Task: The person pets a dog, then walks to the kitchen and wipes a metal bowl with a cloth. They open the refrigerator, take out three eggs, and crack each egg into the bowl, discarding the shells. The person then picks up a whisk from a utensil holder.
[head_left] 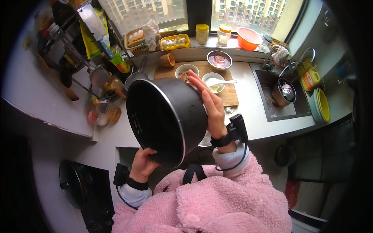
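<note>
Both my hands hold a black rice cooker inner pot (pixel 190 106), raised in front of me and tipped so its mouth faces left. Its dark inside shows pale markings on the wall and no contents that I can make out. My left hand (pixel 143 165) grips the lower rim, thumb over the edge. My right hand (pixel 211 110) lies along the outside near the base, fingers stretched and pressed against it. Behind the pot, a wooden cutting board (pixel 232 100) bears a bowl of brown pieces (pixel 182 70) and a white bowl (pixel 210 76) with a white spoon (pixel 227 81).
A metal bowl of pink meat (pixel 219 60) stands at the board's far edge, near a cut squash (pixel 167 60). The sink (pixel 268 110) at right holds a pot (pixel 280 95). Jars and a red bowl (pixel 249 39) line the windowsill. A cooktop (pixel 97 190) is at lower left.
</note>
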Available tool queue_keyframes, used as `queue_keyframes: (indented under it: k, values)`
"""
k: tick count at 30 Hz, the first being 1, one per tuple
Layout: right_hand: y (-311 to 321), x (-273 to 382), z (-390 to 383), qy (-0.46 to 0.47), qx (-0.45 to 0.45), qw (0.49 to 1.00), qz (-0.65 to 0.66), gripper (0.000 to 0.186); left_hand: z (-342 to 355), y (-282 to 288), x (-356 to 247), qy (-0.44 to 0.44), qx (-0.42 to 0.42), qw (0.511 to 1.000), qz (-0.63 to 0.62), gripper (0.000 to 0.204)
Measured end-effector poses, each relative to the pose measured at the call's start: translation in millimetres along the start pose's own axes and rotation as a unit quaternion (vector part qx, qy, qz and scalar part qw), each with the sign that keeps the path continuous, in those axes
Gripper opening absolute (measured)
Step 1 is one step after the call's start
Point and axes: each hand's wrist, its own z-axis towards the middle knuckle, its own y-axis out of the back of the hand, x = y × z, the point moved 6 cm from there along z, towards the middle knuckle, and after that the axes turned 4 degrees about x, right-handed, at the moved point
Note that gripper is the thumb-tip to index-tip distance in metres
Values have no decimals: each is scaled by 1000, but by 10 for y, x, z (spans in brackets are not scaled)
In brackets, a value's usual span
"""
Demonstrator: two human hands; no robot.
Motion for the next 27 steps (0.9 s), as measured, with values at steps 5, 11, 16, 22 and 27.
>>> queue_keyframes:
  k: [5,11,16,22,27]
  values:
    - [-240,466,-33,208,121,911,-334,38,28,6,10,7,-35,999,5,48]
    - [-23,306,147,66,135,969,-196,44,-6,6,86,31,-10,999,19,48]
    - [-170,-571,-81,-236,46,797,555,41,-5,-135,241,24,60,998,16,47]
    - [-486,-1168,-955,-291,93,701,644,35,-40,-5,106,-21,-34,998,51,45]
    - [-410,-1328,-1278,-403,16,776,485,30,41,271,117,5,-98,995,35,50]
